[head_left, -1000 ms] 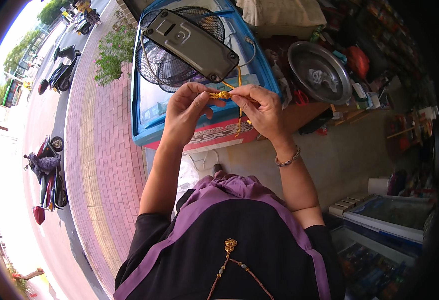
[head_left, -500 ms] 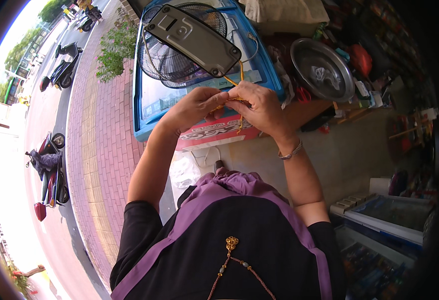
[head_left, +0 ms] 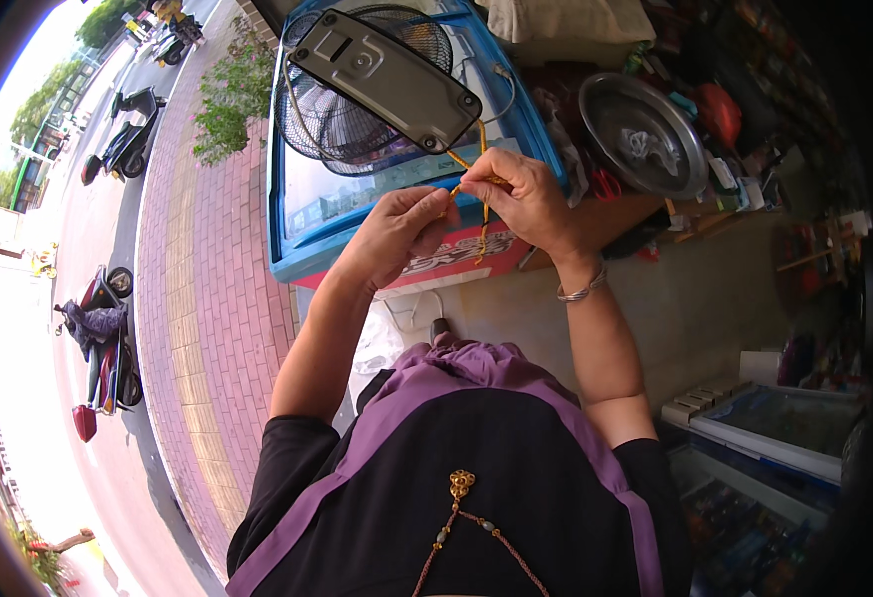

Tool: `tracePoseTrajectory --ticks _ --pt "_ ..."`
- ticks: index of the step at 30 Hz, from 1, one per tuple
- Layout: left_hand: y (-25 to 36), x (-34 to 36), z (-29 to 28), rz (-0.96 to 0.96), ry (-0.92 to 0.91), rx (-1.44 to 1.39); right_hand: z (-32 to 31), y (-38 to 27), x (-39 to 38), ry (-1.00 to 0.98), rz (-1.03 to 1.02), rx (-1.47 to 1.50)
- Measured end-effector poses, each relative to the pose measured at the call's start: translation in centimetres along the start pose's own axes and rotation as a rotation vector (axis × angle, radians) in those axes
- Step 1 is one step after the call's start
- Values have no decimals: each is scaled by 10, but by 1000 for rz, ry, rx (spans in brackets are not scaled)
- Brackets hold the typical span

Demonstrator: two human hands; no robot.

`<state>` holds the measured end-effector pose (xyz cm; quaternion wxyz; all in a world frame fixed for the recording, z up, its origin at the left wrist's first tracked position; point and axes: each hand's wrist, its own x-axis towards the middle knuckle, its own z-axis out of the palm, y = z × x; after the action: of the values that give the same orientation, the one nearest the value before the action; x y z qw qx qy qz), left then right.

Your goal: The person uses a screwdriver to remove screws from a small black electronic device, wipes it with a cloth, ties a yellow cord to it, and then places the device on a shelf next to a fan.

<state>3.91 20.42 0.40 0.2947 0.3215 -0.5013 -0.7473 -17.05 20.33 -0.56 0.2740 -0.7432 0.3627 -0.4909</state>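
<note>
A yellow cord (head_left: 484,237) with dark flecks runs between my two hands, its loose end dangling below my right fingers. Thumb and fingertips of my left hand (head_left: 396,229) pinch one part of it. My right hand (head_left: 534,207), with a silver bracelet on the wrist, pinches another part just right of and above the left. From there the cord goes up to the lower corner of a grey rectangular metal base (head_left: 387,85) with round dark feet. How it is fastened there is too small to tell. The base lies across a black wire fan cage (head_left: 322,129).
Under the fan is a blue-rimmed chest freezer (head_left: 546,144) with a red front. A metal basin (head_left: 620,164) holding crumpled plastic stands to the right among clutter. Glass-topped cases (head_left: 775,423) are at lower right. Parked scooters (head_left: 108,343) line the brick pavement (head_left: 242,259) at left.
My hands have drawn slightly apart, the left shifting down and left, the right a little up and right. A short stretch of cord now shows between them.
</note>
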Motion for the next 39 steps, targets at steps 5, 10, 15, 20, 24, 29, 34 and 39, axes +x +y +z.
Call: tracePoseTrajectory --ticks 5,10,15,20,24,29,34,39 --pt "8 -2 6 -67 46 -134 0 1 1 -37 1 105" --pt "4 -2 4 -108 -39 -259 -6 -7 1 -73 -116 -19" --pt "-6 3 -3 -91 -51 -229 -6 0 -2 -28 -161 -34" --pt "-3 -1 6 -126 -97 -259 -4 -6 -8 -35 -23 54" --pt "-11 -1 11 -87 -93 -285 -2 4 -11 0 31 94" --pt "-15 -2 10 -14 -42 -227 -2 7 -5 -31 39 49" --pt "-15 -4 14 -68 45 -285 7 2 -5 94 -65 37" --pt "-16 -1 18 -14 38 -314 6 -10 -22 476 -71 -60"
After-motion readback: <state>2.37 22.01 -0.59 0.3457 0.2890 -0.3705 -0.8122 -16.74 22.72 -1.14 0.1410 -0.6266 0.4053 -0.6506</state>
